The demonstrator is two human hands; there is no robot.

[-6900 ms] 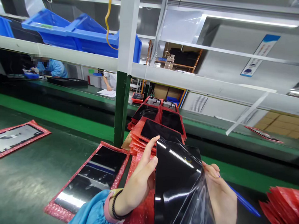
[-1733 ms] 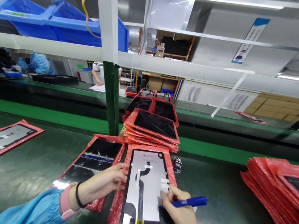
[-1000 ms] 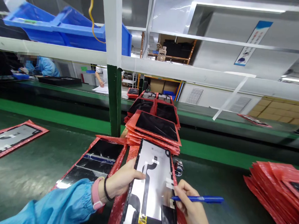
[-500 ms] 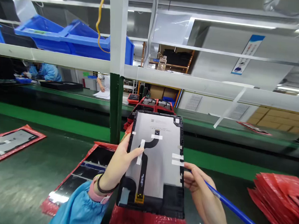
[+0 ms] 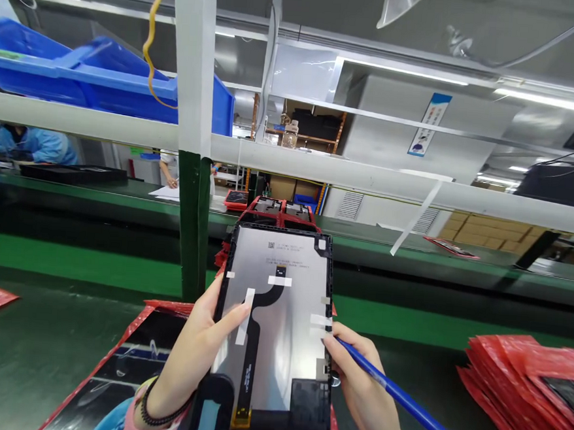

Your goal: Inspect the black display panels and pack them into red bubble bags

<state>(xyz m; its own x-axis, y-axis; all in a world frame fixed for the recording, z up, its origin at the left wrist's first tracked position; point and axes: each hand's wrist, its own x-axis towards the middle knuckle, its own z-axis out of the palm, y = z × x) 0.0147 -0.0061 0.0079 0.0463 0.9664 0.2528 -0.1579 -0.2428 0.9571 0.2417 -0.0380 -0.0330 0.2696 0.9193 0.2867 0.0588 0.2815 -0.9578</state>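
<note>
A tablet screen panel (image 5: pixel 283 333) is raised with its silver back toward me, showing a black flex cable and strips of white tape. My left hand (image 5: pixel 199 340) grips its left edge, thumb lying over the tape and cable, fingers hidden behind. At the right edge, my right hand (image 5: pixel 361 384) holds a blue pen (image 5: pixel 402 393) slanting down to the right, its thumb and fingertips against the panel's edge. Red bubble wrap shows a little below the panel, mostly hidden by it.
To the left lies a dark screen (image 5: pixel 135 348) on red bubble wrap. Red bubble-wrap sleeves (image 5: pixel 525 389) are stacked at right. Behind the panel are more wrapped screens (image 5: pixel 268 206). A green-and-white post (image 5: pixel 188 221) stands at left; blue bins (image 5: pixel 104 78) sit above. Co-workers sit and stand beyond.
Earlier the panel's glossy front faced me with clear film on it; then it lay back-up on bubble wrap. Both hands have since lifted it, and the pen stays in my right hand.
</note>
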